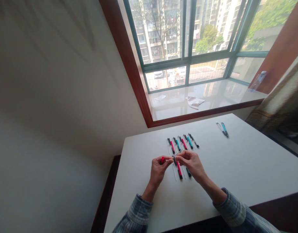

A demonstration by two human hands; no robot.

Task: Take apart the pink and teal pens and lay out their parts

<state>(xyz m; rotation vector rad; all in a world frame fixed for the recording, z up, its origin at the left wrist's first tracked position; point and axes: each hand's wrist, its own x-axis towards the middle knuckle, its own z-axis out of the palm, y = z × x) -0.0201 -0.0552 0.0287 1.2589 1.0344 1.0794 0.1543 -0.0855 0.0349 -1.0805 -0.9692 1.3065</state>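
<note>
Sleeves: blue plaid cuffs [139, 210] on the left forearm and [232, 207] on the right forearm, nearest the camera, both resting low over the table edge.

Left hand: bare left hand [158, 170], fingers curled closed around a small red cylindrical piece [162, 159]; firm pinch, the piece held just above the table.

Right hand: bare right hand [192, 163], thumb and fingers closed in a pinch on a thin grey metallic rod [177, 153]; the rod is held between the two hands, its far end close to the left fingertips. Fine detail is too small to be read.

Under hands: a slim red-and-black pen [179, 170] and a teal-and-black pen [188, 172] lie flat on the table, just below the wrists, partly hidden by the hands.

Row beyond: slim red, teal and black pens [184, 143] are laid side by side, tilted alike, with thin pale strips among them.

Right of row: a teal pen [225, 129] lies beside a thin silver rod [219, 127], well apart from the row.

Surface: white rectangular table [248, 168].

Far sill: a crumpled white cloth [194, 102], a flat pale paper [160, 97] and a clear plastic bottle [257, 81] lie on a white stone windowsill [212, 97].
</note>
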